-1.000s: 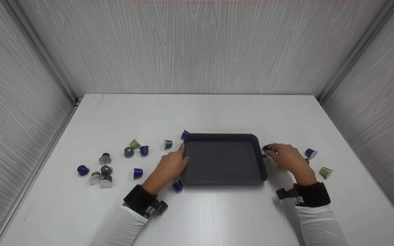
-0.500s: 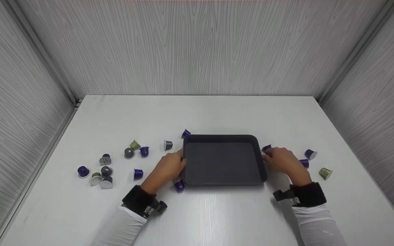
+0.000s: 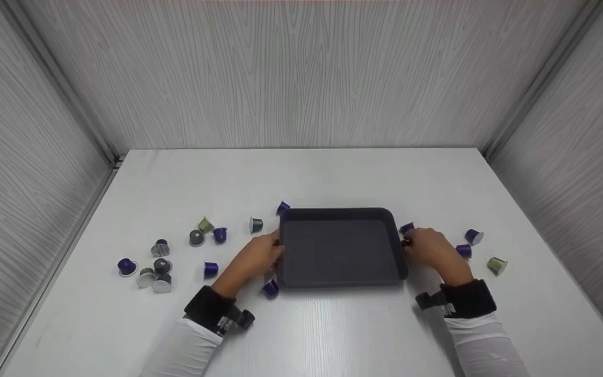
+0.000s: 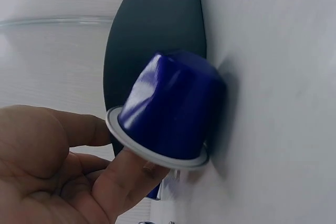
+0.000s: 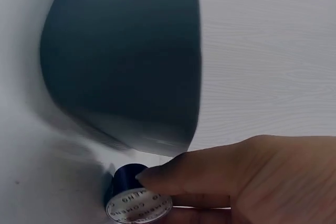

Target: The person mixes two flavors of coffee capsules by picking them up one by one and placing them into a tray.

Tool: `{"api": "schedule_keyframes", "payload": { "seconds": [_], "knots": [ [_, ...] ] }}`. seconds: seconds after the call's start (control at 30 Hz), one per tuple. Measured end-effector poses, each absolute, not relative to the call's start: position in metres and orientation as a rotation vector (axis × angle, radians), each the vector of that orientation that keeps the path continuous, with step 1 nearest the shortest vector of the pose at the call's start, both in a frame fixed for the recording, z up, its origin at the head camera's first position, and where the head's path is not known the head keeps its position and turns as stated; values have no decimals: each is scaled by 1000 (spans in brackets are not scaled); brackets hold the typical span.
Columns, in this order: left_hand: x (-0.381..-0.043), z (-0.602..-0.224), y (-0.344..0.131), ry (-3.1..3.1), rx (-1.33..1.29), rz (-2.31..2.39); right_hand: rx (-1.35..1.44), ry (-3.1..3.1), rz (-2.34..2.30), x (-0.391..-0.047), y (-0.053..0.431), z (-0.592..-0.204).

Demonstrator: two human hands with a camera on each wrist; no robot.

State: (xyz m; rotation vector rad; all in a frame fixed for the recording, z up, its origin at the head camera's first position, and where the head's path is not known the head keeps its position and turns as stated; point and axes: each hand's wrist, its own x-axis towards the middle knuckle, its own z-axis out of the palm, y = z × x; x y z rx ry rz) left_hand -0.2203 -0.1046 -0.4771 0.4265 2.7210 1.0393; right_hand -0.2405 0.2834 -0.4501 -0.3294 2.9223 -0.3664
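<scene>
The dark grey rectangular tray [image 3: 341, 285] lies on the white tabletop between both hands. My left hand [image 3: 254, 256] grips it at the middle of its left edge, thumb near the rim and fingers curled. Beside that hand a blue-purple coffee capsule [image 4: 170, 111] rests close to the tray's near left corner. At the opposite edge, my right hand [image 3: 430, 248] pinches the tray's side; the exact contact is hidden behind the thumb. A dark blue capsule [image 5: 136, 203] with a printed lid shows partly behind that thumb. It sits by the tray's right wall.
Several purple, grey and green capsules lie scattered to the left, among them a grey capsule [image 3: 162, 284]. On the right are a purple capsule [image 3: 473, 236], another close to the wrist, and a green capsule [image 3: 497, 265]. Pale panels [image 3: 301, 78] enclose the table behind and sideways.
My right hand has left the purple capsule near the tray's far right and come slightly down to the tray's side edge. My left index finger has curled in from along the rim.
</scene>
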Motion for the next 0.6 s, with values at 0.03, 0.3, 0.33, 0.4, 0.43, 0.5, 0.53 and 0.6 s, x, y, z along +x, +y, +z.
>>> {"api": "schedule_keyframes", "payload": {
  "seconds": [0.03,0.3,0.33,0.4,0.43,0.5,0.53,0.6],
  "knots": [
    [-220,-477,-105,2719,428,1043,-321,2917,-364,-241,283,-451],
    [-220,-479,-105,2708,432,1029,-391,2949,-306,-240,285,-452],
    [-220,-480,-106,2708,435,1024,-400,2956,-298,-239,285,-452],
    [-220,-480,-105,2712,436,1019,-402,2966,-296,-239,286,-452],
    [-220,-479,-105,2713,437,1020,-396,2969,-298,-239,286,-451],
    [-221,-479,-105,2711,438,1023,-374,2972,-308,-239,286,-451],
    [-221,-479,-105,2712,438,1021,-368,2975,-313,-238,286,-450],
    [-221,-478,-105,2716,441,1015,-356,2984,-323,-239,287,-448]
  ]
}}
